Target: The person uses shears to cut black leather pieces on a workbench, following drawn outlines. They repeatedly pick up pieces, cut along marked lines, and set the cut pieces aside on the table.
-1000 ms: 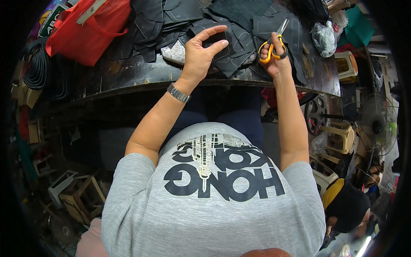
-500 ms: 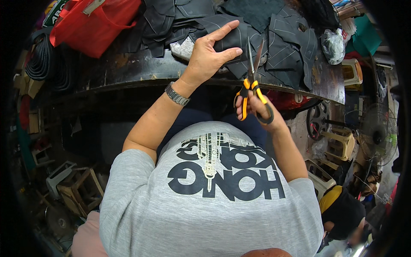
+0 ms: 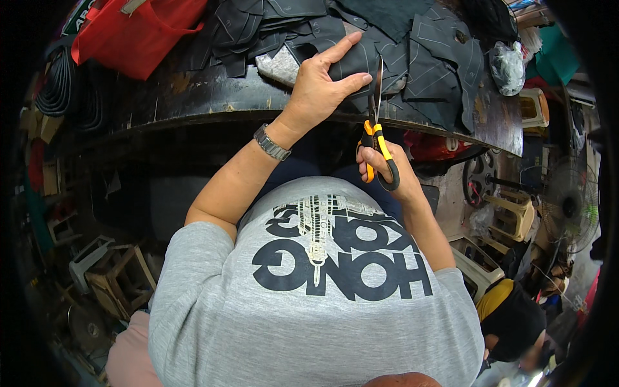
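Observation:
My right hand [image 3: 393, 166] is wrapped round the yellow-and-black handles of a pair of scissors [image 3: 375, 128]. Their blades point away from me, nearly together, at the right edge of a dark sheet piece [image 3: 354, 63] with pale marked lines. On the left, my left hand [image 3: 320, 84] holds that piece, thumb and forefinger stretched wide over it, its other fingers hidden. More dark cut pieces [image 3: 433, 77] with pale outlines are heaped around on the dark table [image 3: 213, 103].
A pale block [image 3: 278, 68] sits beside my left hand. At the far left are a red bag [image 3: 138, 39] and a dark rolled strip [image 3: 61, 97]. A clear plastic bag [image 3: 508, 69] lies at the table's right end. A fan [image 3: 569, 206] stands at the right.
The scissor blades, spread apart before, have come nearly together, and the handles have closed in my right hand. My left hand has shifted slightly right and nearer.

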The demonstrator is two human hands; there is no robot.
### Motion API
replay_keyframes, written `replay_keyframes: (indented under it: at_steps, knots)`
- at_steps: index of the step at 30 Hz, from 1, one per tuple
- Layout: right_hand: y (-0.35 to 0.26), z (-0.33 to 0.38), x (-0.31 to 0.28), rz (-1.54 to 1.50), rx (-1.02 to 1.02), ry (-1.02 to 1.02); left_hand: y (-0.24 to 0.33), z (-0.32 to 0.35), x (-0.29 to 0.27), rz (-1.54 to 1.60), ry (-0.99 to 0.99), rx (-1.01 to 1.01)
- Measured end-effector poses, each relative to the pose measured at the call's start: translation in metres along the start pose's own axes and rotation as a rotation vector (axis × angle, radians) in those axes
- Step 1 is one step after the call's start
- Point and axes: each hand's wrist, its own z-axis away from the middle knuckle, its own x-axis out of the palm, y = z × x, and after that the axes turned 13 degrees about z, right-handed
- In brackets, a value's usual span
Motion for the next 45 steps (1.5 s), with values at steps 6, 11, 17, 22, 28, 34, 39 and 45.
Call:
replay_keyframes:
  at_steps: [6, 11, 17, 22, 28, 34, 39, 45]
  knots:
    - [0.004, 0.001, 0.006, -0.058, 0.003, 0.046, -0.001, 0.003, -0.001, -0.024, 0.002, -0.007]
    - [0.008, 0.003, 0.012, -0.082, -0.008, 0.069, 0.0, 0.003, -0.003, -0.045, -0.004, 0.01]
    - [0.008, 0.006, 0.017, -0.084, 0.017, 0.11, 0.0, 0.003, -0.003, -0.063, -0.003, 0.055]
    - [0.004, 0.009, 0.016, -0.039, 0.072, 0.115, -0.001, 0.003, -0.004, -0.084, -0.002, 0.05]
    - [-0.006, 0.008, 0.013, -0.048, 0.091, 0.068, 0.002, 0.002, -0.004, -0.092, 0.017, 0.011]
    - [-0.011, -0.002, 0.006, -0.201, 0.019, 0.031, 0.003, 0.013, 0.005, -0.068, -0.01, 0.059]
    - [-0.008, -0.002, 0.01, -0.197, 0.024, 0.062, -0.001, 0.014, 0.002, -0.13, -0.004, 0.111]
    - [-0.008, 0.004, 0.01, -0.132, 0.07, 0.07, -0.007, 0.014, 0.0, -0.064, 0.015, 0.061]
